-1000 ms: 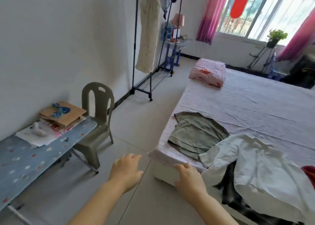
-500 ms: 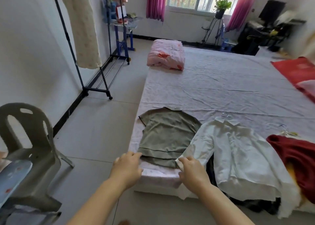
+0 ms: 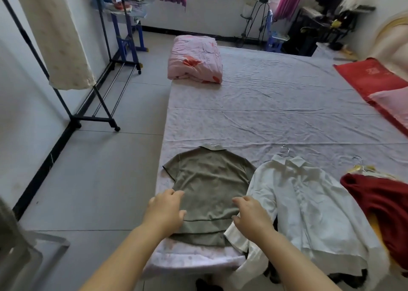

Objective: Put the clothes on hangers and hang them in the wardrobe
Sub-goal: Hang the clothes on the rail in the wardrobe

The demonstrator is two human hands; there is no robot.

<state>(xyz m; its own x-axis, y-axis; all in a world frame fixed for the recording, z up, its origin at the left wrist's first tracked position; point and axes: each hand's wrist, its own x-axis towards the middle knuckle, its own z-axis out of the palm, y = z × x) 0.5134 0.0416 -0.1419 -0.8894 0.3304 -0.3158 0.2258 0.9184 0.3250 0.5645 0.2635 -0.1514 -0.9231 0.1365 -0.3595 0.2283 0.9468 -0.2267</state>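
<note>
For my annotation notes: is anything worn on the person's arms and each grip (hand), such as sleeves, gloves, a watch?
Nothing worn is visible. The left grip and the right grip have no gloves or rings that I can see. The left forearm and the right forearm show no sleeve, watch or bracelet down to the picture's edge.

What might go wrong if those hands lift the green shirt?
Maybe the white long-sleeved shirt gets dragged off the bed: its sleeve lies by the hem of the olive-green short-sleeved shirt, beside the right hand. Lifted by the hem, it might also slide off its thin metal hanger.
</note>
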